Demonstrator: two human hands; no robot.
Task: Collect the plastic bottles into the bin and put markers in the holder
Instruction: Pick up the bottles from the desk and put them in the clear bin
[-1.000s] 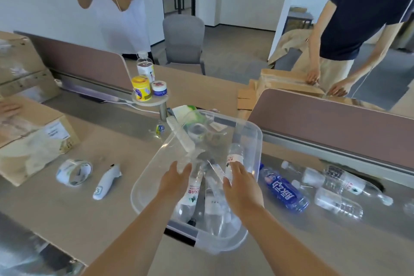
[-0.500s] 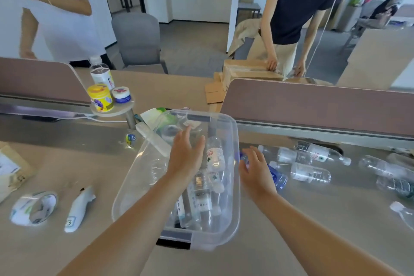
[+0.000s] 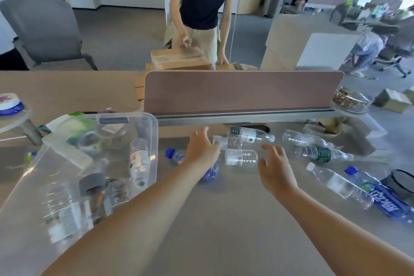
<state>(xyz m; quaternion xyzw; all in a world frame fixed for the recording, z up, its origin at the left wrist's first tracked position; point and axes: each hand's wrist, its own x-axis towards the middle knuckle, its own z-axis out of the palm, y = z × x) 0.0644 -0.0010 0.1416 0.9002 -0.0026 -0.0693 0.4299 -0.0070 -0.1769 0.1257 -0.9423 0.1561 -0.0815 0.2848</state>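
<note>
Clear plastic is under both hands, though neither grip has closed on anything. The left hand (image 3: 202, 149) is spread, fingers apart, above a small clear bottle (image 3: 228, 142) and a blue-capped bottle (image 3: 179, 155) that lies partly hidden beneath the wrist. The right hand (image 3: 276, 167) is likewise open and empty, just right of a short clear bottle (image 3: 240, 157) that lies on its side between the two hands. Whether any fingertip already touches plastic cannot be told.

Just beyond the hands a white-labelled bottle (image 3: 249, 136) lies across the tabletop (image 3: 224, 219), close to the divider panel (image 3: 242, 90). Further right lie a bare clear bottle (image 3: 301, 139), a green-labelled bottle (image 3: 322, 154), a long clear bottle (image 3: 338, 185) and, nearest the right edge, a blue-labelled bottle (image 3: 385, 197).

To the left stands the clear bin (image 3: 154, 139), which already holds several bottles, among them one upright with a red-printed label (image 3: 139, 159), along with other items blurred through its wall.

As a judgement, the collecting is partly done: a good share is in the bin, yet eight or so bottles lie loose on the right. No markers and no holder can be made out here, so that half of the task looks not yet begun.
</note>
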